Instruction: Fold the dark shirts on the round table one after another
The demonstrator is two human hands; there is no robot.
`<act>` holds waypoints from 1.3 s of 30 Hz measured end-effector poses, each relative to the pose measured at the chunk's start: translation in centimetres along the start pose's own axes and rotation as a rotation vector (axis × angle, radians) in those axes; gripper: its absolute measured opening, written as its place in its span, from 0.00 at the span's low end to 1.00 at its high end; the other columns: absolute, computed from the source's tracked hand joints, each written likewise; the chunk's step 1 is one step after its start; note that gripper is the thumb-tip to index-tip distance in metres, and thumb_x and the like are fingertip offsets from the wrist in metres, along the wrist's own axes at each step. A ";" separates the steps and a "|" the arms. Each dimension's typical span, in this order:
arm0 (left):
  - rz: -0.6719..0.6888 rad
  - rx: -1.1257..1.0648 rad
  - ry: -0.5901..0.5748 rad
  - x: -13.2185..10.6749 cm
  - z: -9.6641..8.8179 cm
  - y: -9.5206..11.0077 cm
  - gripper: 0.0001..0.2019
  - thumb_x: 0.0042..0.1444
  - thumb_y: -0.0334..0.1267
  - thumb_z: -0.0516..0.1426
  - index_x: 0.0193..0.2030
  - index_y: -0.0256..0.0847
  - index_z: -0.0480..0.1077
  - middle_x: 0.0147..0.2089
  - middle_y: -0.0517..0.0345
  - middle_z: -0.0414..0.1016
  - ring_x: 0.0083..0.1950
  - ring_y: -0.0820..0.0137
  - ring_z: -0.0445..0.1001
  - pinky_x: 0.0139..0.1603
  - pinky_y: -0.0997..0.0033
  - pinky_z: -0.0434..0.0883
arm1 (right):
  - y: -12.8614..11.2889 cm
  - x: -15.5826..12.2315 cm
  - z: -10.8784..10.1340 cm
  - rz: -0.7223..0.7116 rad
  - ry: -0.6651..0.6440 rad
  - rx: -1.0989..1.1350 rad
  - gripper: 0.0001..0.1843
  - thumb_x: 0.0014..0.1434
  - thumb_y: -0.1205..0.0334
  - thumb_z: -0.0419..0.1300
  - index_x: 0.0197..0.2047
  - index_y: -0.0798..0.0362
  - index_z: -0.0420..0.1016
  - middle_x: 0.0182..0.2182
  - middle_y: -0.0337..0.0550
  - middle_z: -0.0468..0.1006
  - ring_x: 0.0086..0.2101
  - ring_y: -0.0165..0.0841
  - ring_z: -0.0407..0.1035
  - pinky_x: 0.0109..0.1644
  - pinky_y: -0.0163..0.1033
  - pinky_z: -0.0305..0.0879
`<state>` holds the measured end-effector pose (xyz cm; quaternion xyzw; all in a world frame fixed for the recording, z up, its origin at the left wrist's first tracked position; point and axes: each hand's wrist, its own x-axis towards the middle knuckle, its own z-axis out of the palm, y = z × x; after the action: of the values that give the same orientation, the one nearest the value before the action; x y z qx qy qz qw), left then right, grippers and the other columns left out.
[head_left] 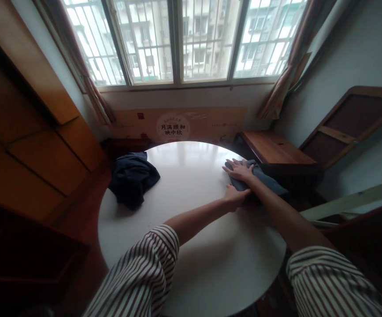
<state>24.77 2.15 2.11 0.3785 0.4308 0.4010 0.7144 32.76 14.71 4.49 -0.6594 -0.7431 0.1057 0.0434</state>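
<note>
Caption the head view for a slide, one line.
Right hand spread on a grey cloth, left hand at its near edge, on a round white table with crumpled dark cloth opposite.

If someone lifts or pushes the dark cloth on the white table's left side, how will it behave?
The dark cloth would probably sag when lifted, since it lies crumpled in loose folds. Pushed outward, it might slip off, because it sits at the edge of the white table.

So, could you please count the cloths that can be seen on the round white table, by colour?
Dark navy cloth: 1
Grey-blue cloth: 1
Total: 2

The dark patch below the left hand is too unclear to count.
</note>
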 end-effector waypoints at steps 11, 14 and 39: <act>0.737 1.408 0.495 -13.6 -18.4 7.6 0.17 0.64 0.33 0.55 0.59 0.39 0.65 0.55 0.44 0.73 0.53 0.59 0.74 0.57 0.56 0.70 | -4.2 -6.0 0.1 -0.414 0.448 -0.004 0.25 0.66 0.53 0.51 0.63 0.54 0.68 0.62 0.56 0.68 0.60 0.52 0.62 0.63 0.64 0.55; 0.515 1.620 0.947 -14.9 -25.4 10.7 0.13 0.62 0.36 0.59 0.51 0.33 0.68 0.50 0.40 0.72 0.55 0.53 0.70 0.55 0.56 0.69 | -7.2 -9.3 1.6 -0.636 0.438 0.105 0.18 0.66 0.58 0.52 0.52 0.58 0.75 0.51 0.56 0.77 0.51 0.44 0.71 0.58 0.50 0.65; 0.921 0.987 -0.218 -14.4 -12.9 9.9 0.13 0.68 0.39 0.51 0.52 0.39 0.73 0.52 0.48 0.75 0.51 0.66 0.76 0.50 0.66 0.76 | -9.2 -11.3 8.6 -0.417 -0.070 1.458 0.36 0.54 0.32 0.60 0.60 0.42 0.70 0.58 0.43 0.73 0.62 0.46 0.62 0.66 0.55 0.60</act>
<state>6.09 -4.39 10.95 0.8428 0.2837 0.3805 0.2539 23.48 1.63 -1.07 -0.3058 -0.5954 0.5806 0.4636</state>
